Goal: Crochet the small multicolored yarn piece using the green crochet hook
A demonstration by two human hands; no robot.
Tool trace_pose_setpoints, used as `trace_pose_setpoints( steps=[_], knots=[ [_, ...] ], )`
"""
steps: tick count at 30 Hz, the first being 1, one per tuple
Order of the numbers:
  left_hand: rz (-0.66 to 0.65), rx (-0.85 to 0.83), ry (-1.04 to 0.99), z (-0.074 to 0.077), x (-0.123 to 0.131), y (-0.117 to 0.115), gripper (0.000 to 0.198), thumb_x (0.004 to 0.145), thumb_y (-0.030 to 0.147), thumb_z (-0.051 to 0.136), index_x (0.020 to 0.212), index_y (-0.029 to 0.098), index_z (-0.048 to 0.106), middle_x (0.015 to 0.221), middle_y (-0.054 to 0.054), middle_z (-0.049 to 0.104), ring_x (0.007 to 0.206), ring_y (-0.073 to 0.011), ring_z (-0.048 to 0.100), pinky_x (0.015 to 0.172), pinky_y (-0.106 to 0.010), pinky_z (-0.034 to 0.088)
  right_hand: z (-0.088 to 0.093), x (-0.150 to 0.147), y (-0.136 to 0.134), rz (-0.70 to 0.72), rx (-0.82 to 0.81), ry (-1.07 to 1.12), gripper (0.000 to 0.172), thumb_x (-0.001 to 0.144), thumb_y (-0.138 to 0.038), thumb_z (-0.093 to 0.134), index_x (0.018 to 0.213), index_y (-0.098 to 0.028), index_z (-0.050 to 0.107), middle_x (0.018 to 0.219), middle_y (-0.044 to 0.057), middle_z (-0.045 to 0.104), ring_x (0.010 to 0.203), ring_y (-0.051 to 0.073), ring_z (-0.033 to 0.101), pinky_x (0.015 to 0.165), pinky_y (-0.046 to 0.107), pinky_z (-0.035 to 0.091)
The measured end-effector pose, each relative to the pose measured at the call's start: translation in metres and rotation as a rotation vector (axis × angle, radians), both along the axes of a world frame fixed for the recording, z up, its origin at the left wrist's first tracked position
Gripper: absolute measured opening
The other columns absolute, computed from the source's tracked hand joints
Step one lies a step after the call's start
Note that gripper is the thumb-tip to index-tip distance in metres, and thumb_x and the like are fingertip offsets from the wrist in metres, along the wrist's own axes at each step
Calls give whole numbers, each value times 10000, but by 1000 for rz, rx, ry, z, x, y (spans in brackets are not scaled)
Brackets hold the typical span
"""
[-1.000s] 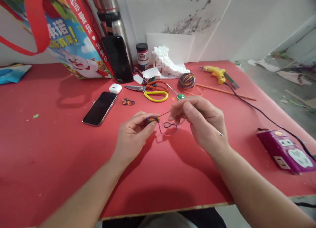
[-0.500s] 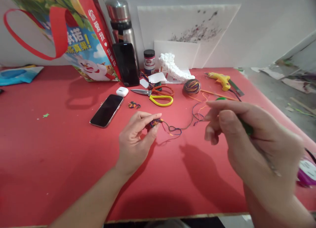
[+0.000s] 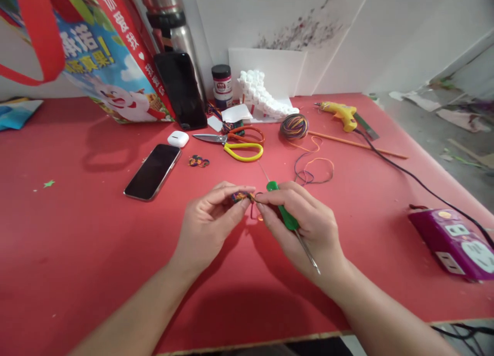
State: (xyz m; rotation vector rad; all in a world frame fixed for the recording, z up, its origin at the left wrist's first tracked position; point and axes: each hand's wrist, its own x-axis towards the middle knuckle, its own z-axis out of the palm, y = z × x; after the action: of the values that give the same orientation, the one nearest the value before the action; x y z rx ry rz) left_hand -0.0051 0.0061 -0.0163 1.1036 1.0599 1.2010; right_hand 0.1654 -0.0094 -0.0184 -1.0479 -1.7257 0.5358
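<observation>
Between the thumb and fingers of my left hand (image 3: 210, 219) is a small multicoloured crochet piece (image 3: 240, 196), partly hidden by the fingers. My right hand (image 3: 304, 225) has closed in beside it, thumb and forefinger pinching the yarn at the piece's right end. Tucked in that same hand lies a green-handled crochet hook (image 3: 285, 212), its metal tip pointing down toward the wrist. Loose strands of variegated yarn (image 3: 326, 163) curl on the table, near the yarn ball (image 3: 294, 126).
Scissors (image 3: 243, 149), a small crocheted piece (image 3: 199, 161), a white earphone case (image 3: 178, 139) and a phone (image 3: 153, 172) lie on the red table (image 3: 96, 243). Behind stand a gift bag (image 3: 123, 73) and steel flask (image 3: 185, 42). Rightward are a glue gun (image 3: 339, 114) and purple power socket (image 3: 455, 243).
My right hand has come left and down to the crochet piece, still with the crochet hook, and now pinches the yarn. My left hand keeps its hold. The view has shifted slightly.
</observation>
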Motion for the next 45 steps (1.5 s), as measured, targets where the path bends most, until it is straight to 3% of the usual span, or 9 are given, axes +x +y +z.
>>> trace_pose_setpoints(
  steps=[4, 8, 10, 14, 18, 36, 45],
  knots=[
    [5, -29, -15, -2, 1, 1, 81, 834, 219, 853, 884, 273, 887, 892, -31, 750, 787, -143, 651, 790, -269, 556, 7, 9, -4, 7, 43, -18, 217, 990, -115, 653, 1107, -244, 782, 883, 55, 713, 712, 162, 670, 646, 283, 573],
    [12, -43, -31, -2, 1, 1, 106, 830, 196, 831, 870, 280, 883, 882, -18, 738, 722, -118, 615, 726, -250, 536, 10, 23, -12, 120, 5, 112, 491, 1009, -80, 562, 1415, -316, 704, 909, 48, 761, 678, 171, 700, 569, 291, 579],
    [11, -39, -27, -2, 1, 1, 123, 841, 194, 811, 892, 278, 885, 881, -16, 725, 701, -109, 602, 708, -245, 528, 10, 26, -16, 172, -5, 167, 543, 991, -56, 549, 1439, -328, 691, 862, 25, 762, 609, 150, 686, 511, 264, 558],
    [24, -30, -7, -2, 0, 0, 140, 847, 191, 790, 921, 259, 887, 878, -19, 723, 684, -99, 586, 698, -234, 518, 14, 22, -18, 217, 12, 64, 484, 936, 1, 538, 1288, -244, 764, 759, 8, 739, 597, 126, 701, 551, 230, 580],
    [30, -18, -13, -3, -1, 0, 124, 851, 197, 794, 916, 254, 883, 867, -20, 736, 688, -102, 591, 713, -238, 526, 18, 18, -18, 178, 36, -22, 434, 928, 15, 540, 1227, -219, 750, 781, 6, 766, 619, 112, 713, 599, 209, 603],
    [53, -13, -28, -6, -2, 0, 95, 844, 201, 824, 897, 256, 880, 833, -12, 716, 673, -96, 568, 702, -237, 522, 13, 18, -18, 183, 49, -18, 362, 959, 9, 529, 1222, -157, 714, 830, 24, 771, 630, 95, 704, 570, 187, 558],
    [55, -25, -84, -5, -4, -1, 101, 871, 210, 815, 908, 277, 881, 817, -1, 702, 648, -78, 540, 626, -201, 486, 8, 12, -15, 165, 159, -173, 326, 992, -23, 515, 1256, -141, 664, 866, 49, 771, 698, 138, 722, 608, 250, 579]
  ],
)
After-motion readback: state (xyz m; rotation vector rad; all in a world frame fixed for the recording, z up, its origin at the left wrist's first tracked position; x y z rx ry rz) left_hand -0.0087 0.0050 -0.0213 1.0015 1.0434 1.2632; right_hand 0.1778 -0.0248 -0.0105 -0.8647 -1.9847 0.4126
